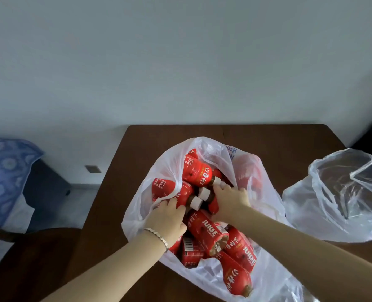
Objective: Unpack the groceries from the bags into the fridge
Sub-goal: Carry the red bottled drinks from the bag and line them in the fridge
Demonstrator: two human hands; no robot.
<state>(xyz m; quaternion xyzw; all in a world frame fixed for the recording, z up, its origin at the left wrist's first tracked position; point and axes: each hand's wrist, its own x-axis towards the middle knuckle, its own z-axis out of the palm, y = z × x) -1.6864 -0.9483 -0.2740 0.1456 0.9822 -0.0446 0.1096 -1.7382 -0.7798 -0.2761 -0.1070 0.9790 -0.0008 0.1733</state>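
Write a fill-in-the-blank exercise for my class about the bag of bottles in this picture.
The bottles in the middle bag have ____ labels.
Their caps are ____.
The bracelet is on the person's ____ wrist.
The middle bag lies on a brown ____.
Missing words: red; white; left; table.
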